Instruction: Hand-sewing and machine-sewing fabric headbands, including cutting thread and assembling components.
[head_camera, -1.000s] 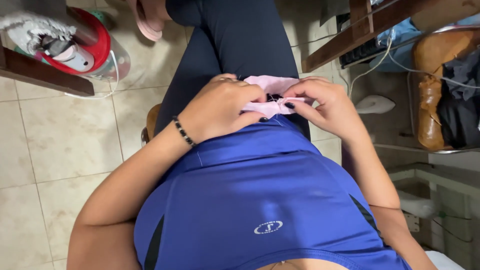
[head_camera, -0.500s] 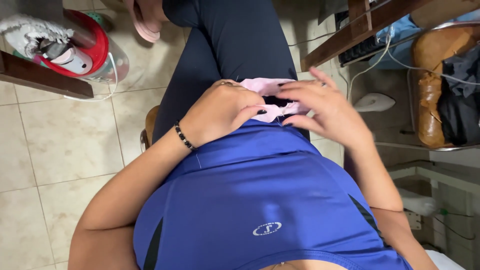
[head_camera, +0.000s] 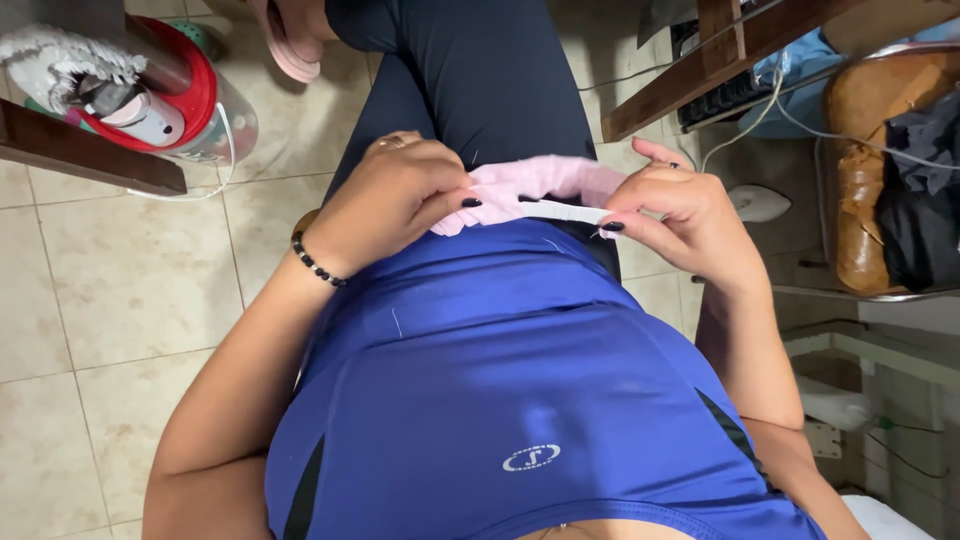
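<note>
Pinching a small pink cloth (head_camera: 535, 185) between both hands, you hold it over your lap, just beyond the hem of your blue shirt (head_camera: 500, 380). Its long axis runs side to side; the left hand (head_camera: 395, 195) grips the left end, the right hand (head_camera: 680, 215) nips a white strip (head_camera: 570, 211) along the near edge.

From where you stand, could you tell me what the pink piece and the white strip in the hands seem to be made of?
The pink piece looks like soft matte cloth: it bunches and wrinkles. The white strip looks like flat woven elastic or tape, though I cannot tell which; it runs straight between the left hand and right hand.
</note>
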